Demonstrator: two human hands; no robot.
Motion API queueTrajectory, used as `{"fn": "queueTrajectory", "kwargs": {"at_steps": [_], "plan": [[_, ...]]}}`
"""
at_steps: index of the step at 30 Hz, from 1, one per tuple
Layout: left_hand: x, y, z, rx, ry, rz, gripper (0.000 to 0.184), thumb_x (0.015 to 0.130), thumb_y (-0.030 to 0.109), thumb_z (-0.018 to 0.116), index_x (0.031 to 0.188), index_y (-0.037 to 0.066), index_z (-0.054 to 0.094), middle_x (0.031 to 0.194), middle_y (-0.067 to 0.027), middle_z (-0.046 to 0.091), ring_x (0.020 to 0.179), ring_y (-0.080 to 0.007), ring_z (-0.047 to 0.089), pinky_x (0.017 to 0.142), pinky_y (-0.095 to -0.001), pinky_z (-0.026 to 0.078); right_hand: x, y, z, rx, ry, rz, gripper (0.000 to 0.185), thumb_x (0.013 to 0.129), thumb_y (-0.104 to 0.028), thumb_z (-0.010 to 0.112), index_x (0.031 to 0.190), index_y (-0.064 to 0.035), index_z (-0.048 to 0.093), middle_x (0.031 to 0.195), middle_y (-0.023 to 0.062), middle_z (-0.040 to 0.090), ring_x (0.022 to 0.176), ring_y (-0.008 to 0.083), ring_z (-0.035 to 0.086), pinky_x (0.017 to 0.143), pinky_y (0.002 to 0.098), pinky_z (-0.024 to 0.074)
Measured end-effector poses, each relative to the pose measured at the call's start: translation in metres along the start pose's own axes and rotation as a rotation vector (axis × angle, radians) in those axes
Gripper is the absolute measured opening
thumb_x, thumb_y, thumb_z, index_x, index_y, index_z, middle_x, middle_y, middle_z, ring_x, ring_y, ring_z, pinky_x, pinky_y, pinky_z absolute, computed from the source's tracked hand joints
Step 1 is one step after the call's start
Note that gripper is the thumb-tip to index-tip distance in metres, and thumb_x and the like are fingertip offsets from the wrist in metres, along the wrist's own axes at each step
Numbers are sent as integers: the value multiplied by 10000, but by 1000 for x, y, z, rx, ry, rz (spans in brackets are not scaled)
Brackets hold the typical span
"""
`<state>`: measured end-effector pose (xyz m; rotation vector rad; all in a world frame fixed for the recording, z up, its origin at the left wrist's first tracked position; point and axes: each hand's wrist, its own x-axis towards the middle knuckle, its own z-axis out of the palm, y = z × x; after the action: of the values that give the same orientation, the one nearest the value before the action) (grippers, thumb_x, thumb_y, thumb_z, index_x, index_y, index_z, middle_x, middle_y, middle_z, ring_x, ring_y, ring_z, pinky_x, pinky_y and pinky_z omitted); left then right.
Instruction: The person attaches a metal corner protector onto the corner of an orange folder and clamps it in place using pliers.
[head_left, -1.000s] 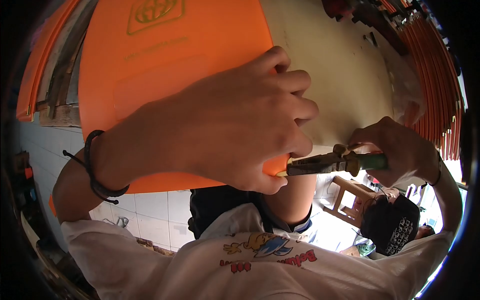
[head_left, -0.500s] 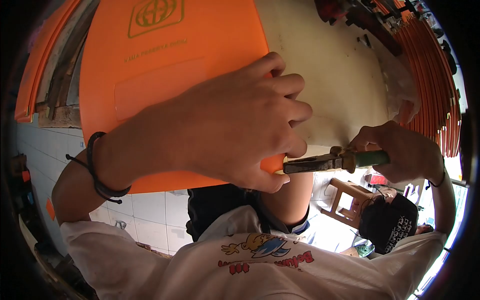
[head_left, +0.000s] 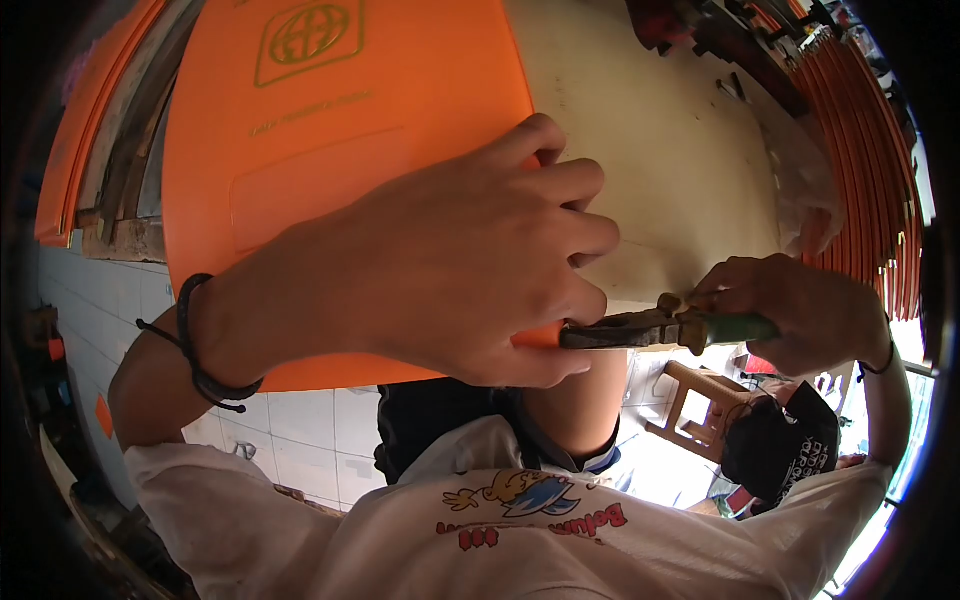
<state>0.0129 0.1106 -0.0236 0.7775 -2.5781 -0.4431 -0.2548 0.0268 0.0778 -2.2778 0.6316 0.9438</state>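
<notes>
An orange folder (head_left: 400, 70) with a gold emblem lies on the pale work surface (head_left: 660, 150). Across its near right corner, my left hand (head_left: 480, 260) grips the edge with curled fingers and thumb, a dark cord bracelet on the wrist. My right hand (head_left: 800, 310) is closed round the green handles of a pair of pliers (head_left: 650, 328). The plier jaws touch the folder's corner beside my left thumb. Whatever lies between the jaws is too small to make out.
At the right stands a stack of orange folders (head_left: 865, 170). Dark metal tools (head_left: 720, 50) lie at the back right. More orange folders (head_left: 90, 120) rest at the left. Below on the right are a wooden stool (head_left: 695, 410) and a person in a black cap (head_left: 785, 440).
Both hands, the folder and the pliers have shifted slightly in view. The plier jaws now sit closer to my left thumb, and the yellowish bit at the corner no longer shows.
</notes>
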Motion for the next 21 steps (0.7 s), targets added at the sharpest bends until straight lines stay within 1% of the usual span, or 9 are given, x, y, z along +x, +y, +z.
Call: {"fn": "queueTrajectory", "kwargs": {"at_steps": [3, 6, 9, 12, 15, 18, 21], "plan": [[-1, -1, 1, 3, 19, 13, 333, 810, 437, 739, 753, 116, 672, 847, -13, 534, 911, -233, 513, 965, -456, 372, 1, 3, -2, 79, -26, 9, 458, 835, -66, 664, 1292, -56, 649, 1117, 157, 673, 980, 351, 678, 863, 425, 544], [-1, -2, 4, 3, 37, 24, 329, 803, 433, 744, 765, 112, 680, 858, -18, 544, 907, -237, 513, 964, -457, 374, -1, 14, 0, 24, -7, -41, 494, 829, -65, 667, 1321, -55, 621, 1070, 155, 672, 946, 348, 677, 846, 426, 543], [0, -2, 2, 13, 27, 22, 325, 801, 426, 745, 769, 109, 683, 858, -24, 549, 909, -240, 513, 965, -455, 374, 0, 13, -6, 52, -41, -49, 530, 811, -47, 659, 1338, -52, 601, 1038, 159, 666, 917, 347, 675, 820, 420, 539], [0, -1, 1, 11, 7, 13, 323, 802, 421, 746, 771, 106, 682, 858, -30, 556, 913, -242, 514, 967, -453, 372, 2, 5, -12, 134, -118, 68, 544, 784, -31, 657, 1325, -49, 608, 1041, 153, 669, 907, 349, 679, 788, 421, 533], [-1, -2, 1, -1, 3, 8, 323, 804, 419, 745, 773, 104, 683, 865, -36, 568, 917, -245, 516, 968, -452, 368, 2, 7, -11, 114, -96, 42, 555, 769, -21, 643, 1323, -46, 608, 1032, 159, 677, 913, 352, 685, 760, 428, 527], [-1, -2, 0, -4, -7, 5, 324, 806, 418, 743, 770, 101, 683, 867, -38, 572, 919, -246, 516, 970, -453, 364, 5, 17, -3, 122, -8, -75, 514, 757, -23, 644, 1271, -30, 622, 954, 152, 694, 905, 344, 696, 743, 425, 526], [-1, -2, 1, -6, 5, 11, 320, 809, 412, 739, 765, 101, 682, 855, -37, 562, 917, -245, 515, 973, -454, 362, 5, -1, -9, 111, 47, 195, 440, 733, -29, 646, 1172, -11, 642, 898, 143, 709, 871, 342, 705, 727, 417, 530]]}}
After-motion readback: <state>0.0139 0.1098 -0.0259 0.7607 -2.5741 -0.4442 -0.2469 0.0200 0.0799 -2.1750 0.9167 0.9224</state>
